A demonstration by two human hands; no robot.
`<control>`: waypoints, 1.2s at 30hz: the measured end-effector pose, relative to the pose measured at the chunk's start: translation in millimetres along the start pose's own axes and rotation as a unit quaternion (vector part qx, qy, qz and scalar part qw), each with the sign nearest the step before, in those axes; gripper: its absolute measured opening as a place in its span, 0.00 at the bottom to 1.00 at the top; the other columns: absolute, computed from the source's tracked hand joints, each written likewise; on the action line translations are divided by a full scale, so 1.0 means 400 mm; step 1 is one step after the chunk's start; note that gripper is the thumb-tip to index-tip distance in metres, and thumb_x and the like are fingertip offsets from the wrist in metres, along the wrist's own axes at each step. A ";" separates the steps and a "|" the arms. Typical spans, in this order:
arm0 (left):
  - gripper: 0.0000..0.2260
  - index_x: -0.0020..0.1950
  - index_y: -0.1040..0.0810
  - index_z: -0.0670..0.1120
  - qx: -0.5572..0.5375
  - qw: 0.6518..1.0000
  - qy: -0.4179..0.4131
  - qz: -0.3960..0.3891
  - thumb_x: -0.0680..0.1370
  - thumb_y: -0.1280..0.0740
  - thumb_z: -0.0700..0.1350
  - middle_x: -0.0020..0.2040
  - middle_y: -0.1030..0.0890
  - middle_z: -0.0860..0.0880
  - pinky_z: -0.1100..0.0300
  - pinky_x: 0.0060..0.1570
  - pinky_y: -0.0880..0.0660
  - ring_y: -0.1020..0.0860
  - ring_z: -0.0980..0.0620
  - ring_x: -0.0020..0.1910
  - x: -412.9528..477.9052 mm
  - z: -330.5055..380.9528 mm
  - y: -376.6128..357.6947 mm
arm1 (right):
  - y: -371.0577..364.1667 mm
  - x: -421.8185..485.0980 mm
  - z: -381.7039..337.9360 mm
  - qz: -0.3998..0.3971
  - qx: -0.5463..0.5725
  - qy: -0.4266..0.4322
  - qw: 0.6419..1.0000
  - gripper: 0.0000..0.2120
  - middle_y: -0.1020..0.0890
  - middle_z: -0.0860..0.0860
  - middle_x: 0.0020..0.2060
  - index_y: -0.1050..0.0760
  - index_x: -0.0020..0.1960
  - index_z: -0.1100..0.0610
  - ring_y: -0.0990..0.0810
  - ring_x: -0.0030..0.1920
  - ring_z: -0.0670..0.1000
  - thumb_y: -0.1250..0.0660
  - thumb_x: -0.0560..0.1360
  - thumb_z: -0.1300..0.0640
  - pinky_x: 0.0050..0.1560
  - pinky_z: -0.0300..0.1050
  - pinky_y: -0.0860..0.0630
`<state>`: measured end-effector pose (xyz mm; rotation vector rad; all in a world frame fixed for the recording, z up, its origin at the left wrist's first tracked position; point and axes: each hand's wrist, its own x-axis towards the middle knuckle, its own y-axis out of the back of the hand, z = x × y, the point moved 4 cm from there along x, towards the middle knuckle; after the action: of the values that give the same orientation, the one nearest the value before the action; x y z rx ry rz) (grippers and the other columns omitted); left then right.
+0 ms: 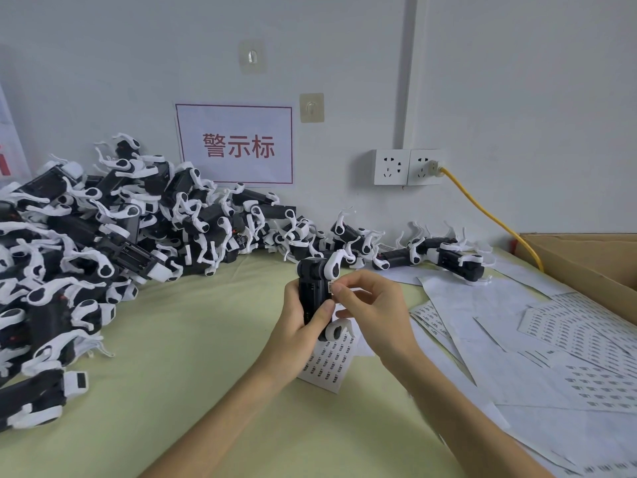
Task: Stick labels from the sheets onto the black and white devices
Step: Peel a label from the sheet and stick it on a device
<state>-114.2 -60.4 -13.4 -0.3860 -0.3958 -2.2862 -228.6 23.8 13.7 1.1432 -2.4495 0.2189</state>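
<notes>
My left hand (300, 322) grips a black and white device (315, 284), held upright above the table's middle. My right hand (372, 305) pinches a small white label (331, 287) against the device's right side with thumb and forefinger. Beneath the hands lies a small label sheet (329, 365) with rows of printed labels. More label sheets (568, 332) are spread over the table's right side. A big pile of black and white devices (103, 236) fills the left and runs along the wall.
A cardboard box (586, 260) stands at the right edge. A yellow cable (489, 215) runs from the wall socket (425, 167) down behind the box. A sign with red characters (238, 146) hangs on the wall. The yellow-green tabletop (189, 357) lies in front.
</notes>
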 end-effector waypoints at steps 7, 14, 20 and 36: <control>0.11 0.66 0.34 0.47 0.008 1.000 -0.006 -0.003 0.85 0.38 0.41 0.58 0.22 0.50 0.72 0.49 0.26 0.20 0.68 0.51 -0.006 0.013 -0.006 | 0.000 -0.003 0.007 0.013 0.001 -0.006 1.000 0.07 0.14 0.48 0.37 0.18 0.40 0.57 0.14 0.38 0.50 0.27 0.77 0.62 0.40 0.43 0.17; 0.11 0.64 0.34 0.49 0.024 1.000 -0.007 -0.009 0.85 0.37 0.40 0.56 0.21 0.54 0.73 0.50 0.27 0.21 0.70 0.52 -0.010 0.012 -0.004 | -0.001 -0.001 0.016 0.009 -0.005 -0.017 1.000 0.07 0.15 0.51 0.33 0.19 0.40 0.60 0.16 0.35 0.47 0.26 0.77 0.62 0.35 0.36 0.22; 0.10 0.64 0.28 0.50 -0.045 0.999 0.019 -0.021 0.83 0.34 0.47 0.57 0.20 0.44 0.66 0.54 0.25 0.20 0.58 0.55 -0.007 0.003 0.001 | 0.003 0.005 0.027 -0.027 0.041 -0.105 0.993 0.13 0.21 0.51 0.31 0.22 0.37 0.60 0.23 0.35 0.48 0.24 0.75 0.55 0.42 0.39 0.26; 0.19 0.51 0.16 0.46 -0.156 0.983 0.098 -0.014 0.79 0.33 0.61 0.49 0.14 0.38 0.59 0.44 0.20 0.15 0.45 0.46 0.003 -0.003 -0.004 | -0.015 -0.009 0.000 -0.142 0.063 -0.101 0.983 0.09 0.22 0.51 0.32 0.26 0.42 0.59 0.28 0.31 0.49 0.31 0.80 0.61 0.33 0.39 0.34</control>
<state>-116.3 -60.8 -14.1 -0.3064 0.0604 -2.3916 -221.8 22.4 12.0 1.6259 -2.4313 0.1815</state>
